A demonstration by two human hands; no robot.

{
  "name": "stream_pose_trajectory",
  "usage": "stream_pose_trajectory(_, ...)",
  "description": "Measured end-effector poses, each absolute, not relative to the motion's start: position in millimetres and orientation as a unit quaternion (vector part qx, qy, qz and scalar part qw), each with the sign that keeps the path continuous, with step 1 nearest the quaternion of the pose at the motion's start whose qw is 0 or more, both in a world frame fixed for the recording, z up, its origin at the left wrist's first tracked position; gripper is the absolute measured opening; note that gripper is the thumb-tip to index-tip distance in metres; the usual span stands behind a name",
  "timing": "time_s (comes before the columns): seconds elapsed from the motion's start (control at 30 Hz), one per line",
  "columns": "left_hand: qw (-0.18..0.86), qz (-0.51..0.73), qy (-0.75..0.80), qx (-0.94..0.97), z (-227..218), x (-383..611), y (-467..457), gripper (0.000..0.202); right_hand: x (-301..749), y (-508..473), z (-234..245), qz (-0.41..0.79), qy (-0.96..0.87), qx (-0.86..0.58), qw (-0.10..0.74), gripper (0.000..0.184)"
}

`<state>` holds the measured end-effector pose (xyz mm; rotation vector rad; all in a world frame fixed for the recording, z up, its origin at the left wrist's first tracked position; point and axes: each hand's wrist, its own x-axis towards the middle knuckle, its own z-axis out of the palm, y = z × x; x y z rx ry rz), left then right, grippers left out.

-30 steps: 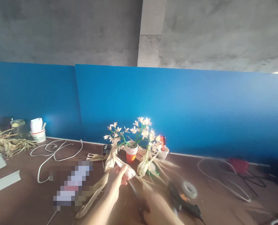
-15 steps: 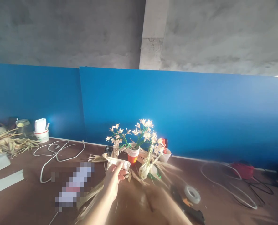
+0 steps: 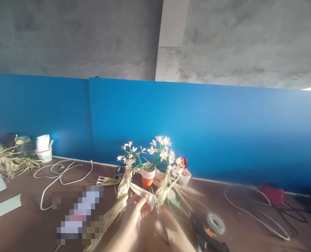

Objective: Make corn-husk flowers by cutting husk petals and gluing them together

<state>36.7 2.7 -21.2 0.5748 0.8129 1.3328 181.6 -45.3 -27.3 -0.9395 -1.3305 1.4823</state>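
A pale strip of dried husk [image 3: 141, 191] is pinched between the thumb and fingers of my left hand [image 3: 135, 213]. My right hand [image 3: 171, 225], somewhat blurred, is closed around a pair of scissors [image 3: 154, 201]. Their thin blades point up and away, at the right end of the strip; whether they touch it I cannot tell. Just beyond both hands stands an orange-and-white paper cup [image 3: 147, 177] with pale husk flowers [image 3: 163, 150] on green stems. Bundles of husk [image 3: 164, 190] lie on either side of it.
A glue gun [image 3: 204, 234] and a roll of clear tape [image 3: 215, 223] lie to the right. White cable [image 3: 63, 173] loops across the left, near a white cup [image 3: 43, 154] and a husk pile [image 3: 9, 164]. A blue partition [image 3: 197, 129] closes off the table's back.
My left hand has brought the husk strip lower and slightly right. My right hand, a blur before, has come up beside it, and the scissors now show in it.
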Motion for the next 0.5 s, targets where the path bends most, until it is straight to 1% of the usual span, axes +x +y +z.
stream_pose_trajectory(0.2,0.695,0.588,0.335,0.243,-12.7,35.5,-1.7,0.018,183.1,-42.0,-38.4,0.599,-0.524,-0.4,0.453,0.067)
stream_pose_trajectory(0.5,0.698,0.583,0.334,0.249,-12.2,36.2,-3.3,0.011,180.8,-40.7,-42.6,0.589,-0.515,-0.412,0.468,0.066)
